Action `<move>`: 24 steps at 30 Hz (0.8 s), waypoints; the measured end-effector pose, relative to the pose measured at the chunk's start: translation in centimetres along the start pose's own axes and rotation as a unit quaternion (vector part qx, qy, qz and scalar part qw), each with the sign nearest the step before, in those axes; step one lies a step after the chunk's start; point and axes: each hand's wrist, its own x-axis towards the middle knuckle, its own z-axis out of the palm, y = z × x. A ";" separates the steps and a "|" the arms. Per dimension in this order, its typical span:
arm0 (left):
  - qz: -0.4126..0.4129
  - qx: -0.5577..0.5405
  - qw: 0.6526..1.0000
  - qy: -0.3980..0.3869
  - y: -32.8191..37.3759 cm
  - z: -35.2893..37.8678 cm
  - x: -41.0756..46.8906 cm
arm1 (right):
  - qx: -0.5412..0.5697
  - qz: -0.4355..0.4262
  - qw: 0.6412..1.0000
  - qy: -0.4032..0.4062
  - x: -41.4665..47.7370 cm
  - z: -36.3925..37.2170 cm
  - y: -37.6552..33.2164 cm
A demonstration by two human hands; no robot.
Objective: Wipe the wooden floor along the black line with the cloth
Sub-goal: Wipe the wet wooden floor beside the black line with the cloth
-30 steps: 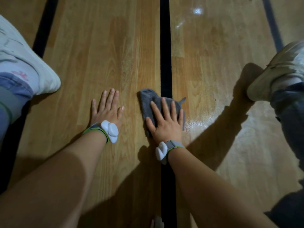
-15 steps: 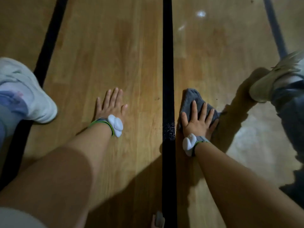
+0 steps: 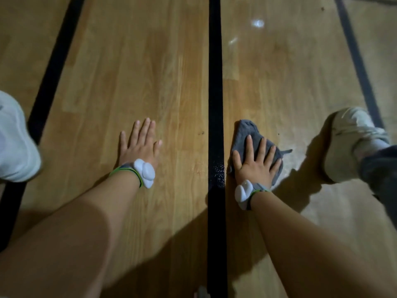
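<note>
From my far-off seat, the biggest thing I see is the wooden floor (image 3: 139,61), shiny and smooth. A long black line (image 3: 215,82) runs straight up the middle of it. One white shoe (image 3: 15,143) sits at the left edge and another shoe (image 3: 348,143) is at the right. The left hand (image 3: 139,145) lies flat on the bare wood, left of the line. Its grip is open and holds nothing, and I think it props the body up. The right hand (image 3: 255,164) is on the other side of the line. Its grip is open too, with straight, spread fingers that press down on the grey cloth (image 3: 245,132). The cloth lies on the floor just beside the line's right edge, bunched up under the palm, with one small corner that pokes out to the right. It looks soft, thin and light, so I think it will slide easily and may crumple or slip out. I would keep the palm on its middle and push it flat. A white wrist band (image 3: 145,173) is on each arm.
</note>
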 end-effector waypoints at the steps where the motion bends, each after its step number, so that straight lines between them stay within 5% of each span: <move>1: 0.001 -0.001 1.000 0.002 0.0 0.1 0.0 | -0.002 0.000 1.000 0.010 0.0 0.2 0.0; 12: 0.009 -0.002 0.999 0.044 -0.4 0.9 0.4 | 0.005 0.018 0.997 0.078 -1.2 1.7 -2.0; 19: 0.015 -0.075 0.996 0.040 -0.8 -0.2 0.4 | -0.005 -0.191 0.979 0.078 -9.2 6.1 -9.5; 24: 0.023 -0.087 0.993 0.080 -1.9 -0.6 -1.5 | -0.021 -0.237 0.970 0.045 -9.2 5.6 -8.6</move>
